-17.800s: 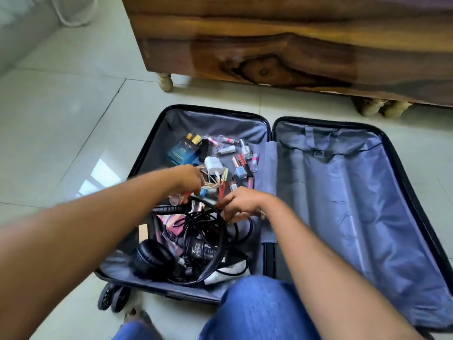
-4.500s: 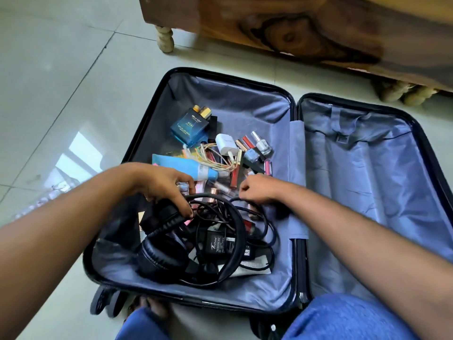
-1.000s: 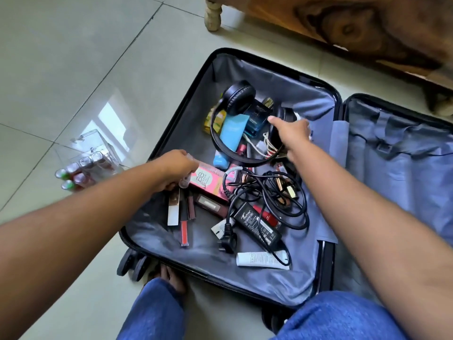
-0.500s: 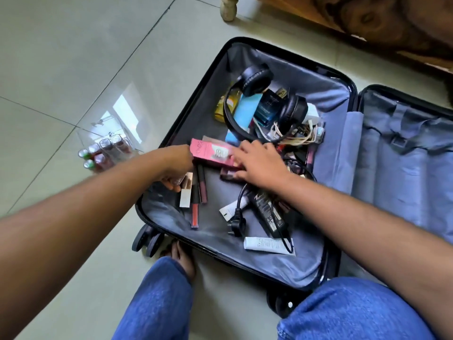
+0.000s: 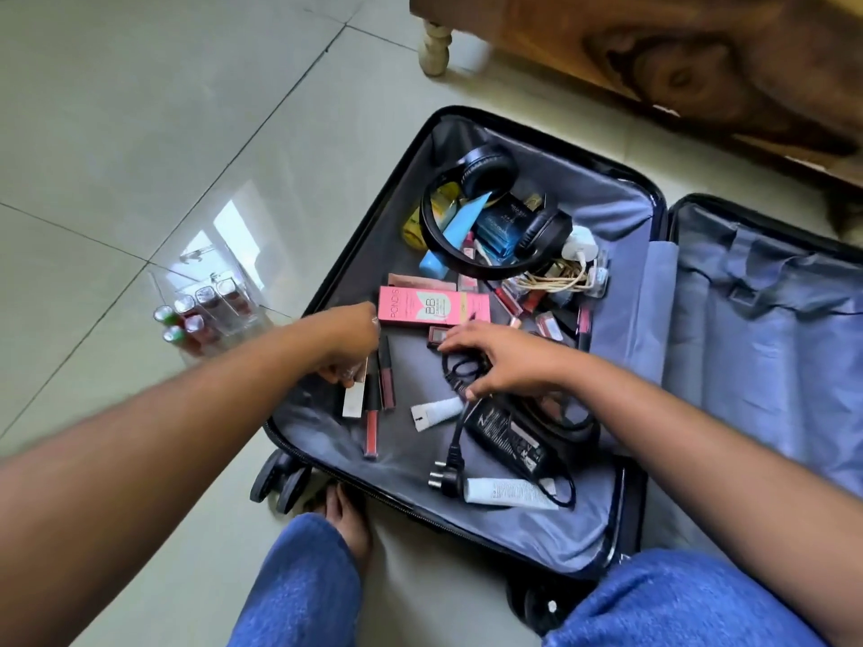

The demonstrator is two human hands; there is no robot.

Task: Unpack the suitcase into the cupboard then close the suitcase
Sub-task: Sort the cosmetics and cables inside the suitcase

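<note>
The black hard-shell suitcase with grey lining (image 5: 621,189) lies open flat on the pale tiled floor, and it is far from emptied. Its left half is full of small things: black over-ear headphones (image 5: 490,212) near the far edge over a dark blue perfume box (image 5: 502,226), a pink cardboard cream box (image 5: 432,306) in the middle, a black laptop charger brick with its cable and plug (image 5: 509,436) towards the near edge, and a white tube (image 5: 509,493) by the near rim. The right half shows only bare lining.

The left hand (image 5: 348,345) curls its fingers around a small pale lipstick-like stick at the suitcase's left edge, beside loose red lip glosses (image 5: 373,413). The right hand (image 5: 504,361) hovers over the black cable, fingers bent and touching it; I cannot tell whether it truly grips.

Outside, on the floor by the left edge, stands a clear plastic organiser holding nail-polish bottles (image 5: 205,315). I judge sorting is underway; carrying things to the cupboard and closing the case are not yet done.
</note>
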